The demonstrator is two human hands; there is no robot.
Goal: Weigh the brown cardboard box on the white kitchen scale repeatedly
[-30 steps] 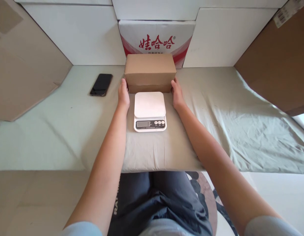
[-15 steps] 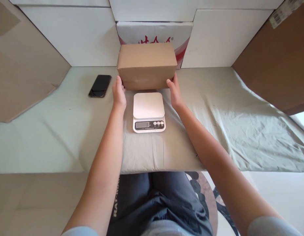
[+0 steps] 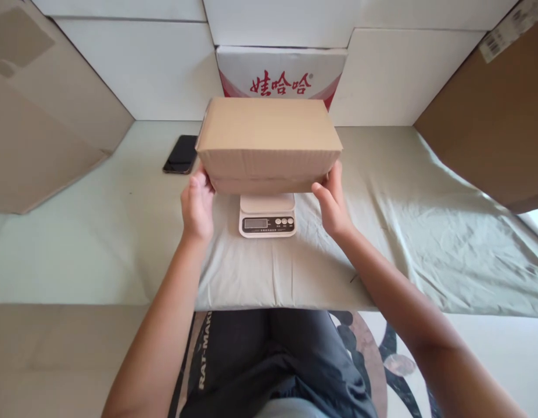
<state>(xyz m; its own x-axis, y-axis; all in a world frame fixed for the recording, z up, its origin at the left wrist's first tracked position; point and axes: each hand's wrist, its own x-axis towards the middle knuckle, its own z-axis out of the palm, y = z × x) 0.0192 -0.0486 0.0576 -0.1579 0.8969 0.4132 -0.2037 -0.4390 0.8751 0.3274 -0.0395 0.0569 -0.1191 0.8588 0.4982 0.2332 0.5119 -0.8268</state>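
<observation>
A plain brown cardboard box [image 3: 269, 128] is held between my two hands, raised over a white digital kitchen scale [image 3: 268, 204]. My left hand [image 3: 198, 203] grips its lower left end, fingers partly hidden behind and under it. At the lower right corner, my right hand [image 3: 333, 200] holds on with the thumb on the front face. The box covers most of the scale's weighing plate; the blank-looking display and the buttons show in front. Whether the box touches the plate cannot be made out.
A black smartphone [image 3: 180, 154] lies left of the box on the pale green cloth [image 3: 99, 244]. White boxes [image 3: 133, 69] and a carton with red lettering [image 3: 282, 72] line the back. Large brown cardboard stands at the left [image 3: 46, 128] and right [image 3: 495, 116].
Both hands have brought the box closer to me and up from behind the scale. It now hides much of the plate, and the red lettering behind shows more fully.
</observation>
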